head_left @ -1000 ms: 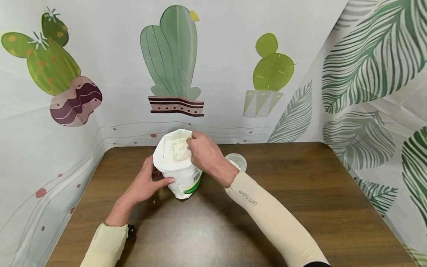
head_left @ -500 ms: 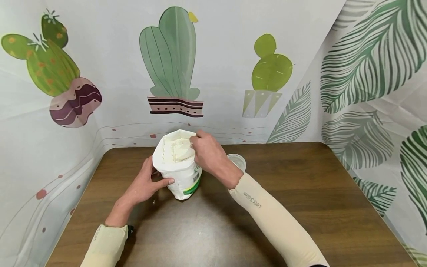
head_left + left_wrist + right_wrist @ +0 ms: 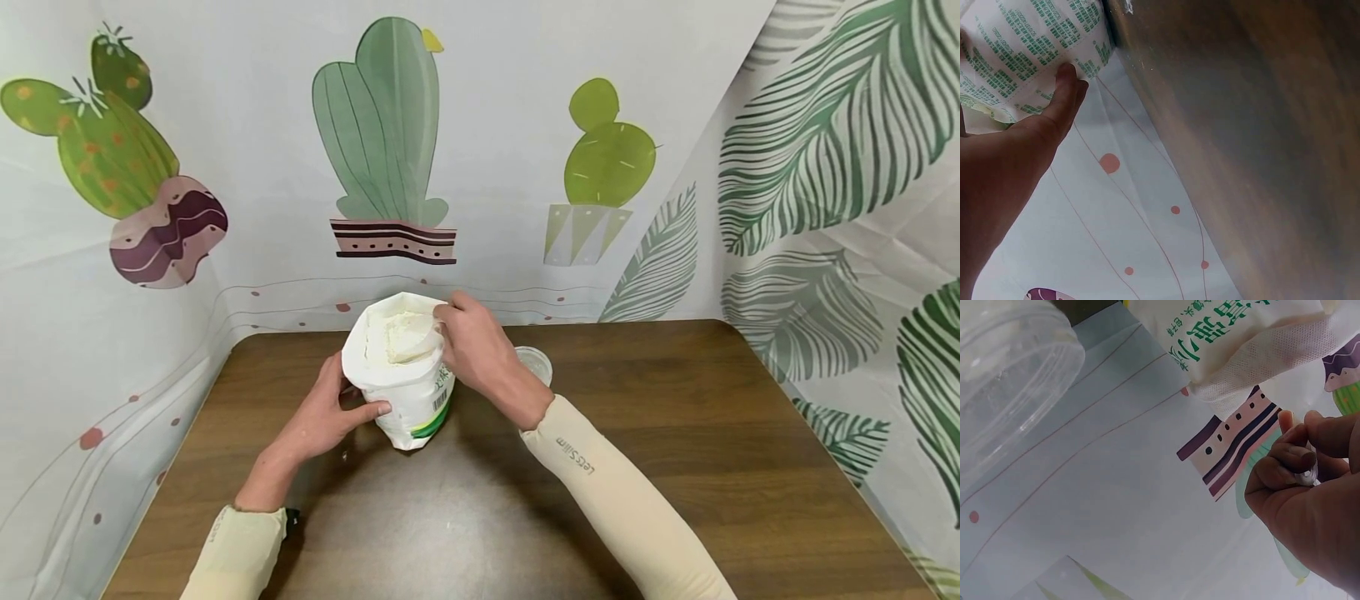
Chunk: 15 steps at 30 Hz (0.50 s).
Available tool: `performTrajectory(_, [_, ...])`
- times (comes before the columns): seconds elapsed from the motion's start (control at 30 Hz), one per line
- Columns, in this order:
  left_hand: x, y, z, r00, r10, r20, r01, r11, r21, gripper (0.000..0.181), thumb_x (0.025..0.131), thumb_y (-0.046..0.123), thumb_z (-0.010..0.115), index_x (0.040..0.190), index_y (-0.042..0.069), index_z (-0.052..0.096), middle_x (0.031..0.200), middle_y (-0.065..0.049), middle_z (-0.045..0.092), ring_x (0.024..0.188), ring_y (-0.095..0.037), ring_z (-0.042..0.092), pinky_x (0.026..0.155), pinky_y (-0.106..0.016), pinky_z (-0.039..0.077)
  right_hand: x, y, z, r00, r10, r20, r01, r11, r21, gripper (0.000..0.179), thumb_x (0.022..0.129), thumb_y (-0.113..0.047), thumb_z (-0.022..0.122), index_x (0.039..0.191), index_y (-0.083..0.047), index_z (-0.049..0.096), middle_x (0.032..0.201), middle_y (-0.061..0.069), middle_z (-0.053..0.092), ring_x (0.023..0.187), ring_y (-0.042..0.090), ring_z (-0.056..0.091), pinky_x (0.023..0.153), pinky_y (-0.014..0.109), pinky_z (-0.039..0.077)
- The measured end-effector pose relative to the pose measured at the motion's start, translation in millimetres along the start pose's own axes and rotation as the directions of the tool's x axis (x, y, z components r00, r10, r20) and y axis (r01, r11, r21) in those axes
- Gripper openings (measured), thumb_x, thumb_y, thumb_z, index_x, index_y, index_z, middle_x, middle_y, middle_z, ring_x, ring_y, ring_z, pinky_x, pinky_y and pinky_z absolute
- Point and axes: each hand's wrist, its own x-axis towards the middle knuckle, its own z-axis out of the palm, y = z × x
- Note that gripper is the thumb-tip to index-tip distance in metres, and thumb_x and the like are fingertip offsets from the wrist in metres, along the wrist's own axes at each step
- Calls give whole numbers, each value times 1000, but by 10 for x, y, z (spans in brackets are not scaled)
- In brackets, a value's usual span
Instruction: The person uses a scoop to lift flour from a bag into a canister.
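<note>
A white cloth bag of flour [image 3: 408,408], printed in green and yellow, stands upright with its mouth rolled open; pale flour [image 3: 412,333] fills it near the rim. My left hand [image 3: 322,412] holds the bag's left side, thumb across the front and fingers behind. In the left wrist view these fingers [image 3: 1063,103] lie against the green-printed cloth [image 3: 1029,44]. My right hand [image 3: 480,346] is at the bag's right rim, fingers curled. The right wrist view shows it pinching a slim clear plastic handle [image 3: 1307,475]; the handle's other end is hidden.
A round clear plastic container [image 3: 536,363] with white powder stands just behind my right forearm, near the table's back edge. It looms close in the right wrist view. The brown wooden table [image 3: 660,433] meets a cloth backdrop [image 3: 502,167] printed with cacti and leaves.
My right hand has drawn slightly right across the bag's mouth, toward its right rim. The left hand and the bag have stayed in place.
</note>
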Motion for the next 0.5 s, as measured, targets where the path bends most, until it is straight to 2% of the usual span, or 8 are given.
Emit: performTrajectory(0.5, [7,-17,-3,1000,4,7,-4,1000,-3,96,90,24,88,163,13,25,154,-14,29,141,-31,34,109,-63,46,-82,62,24,995,27,-96,-18,996,92,7,98,2,68,96,-2,74,95,12,62,88,27,65,80,39,58])
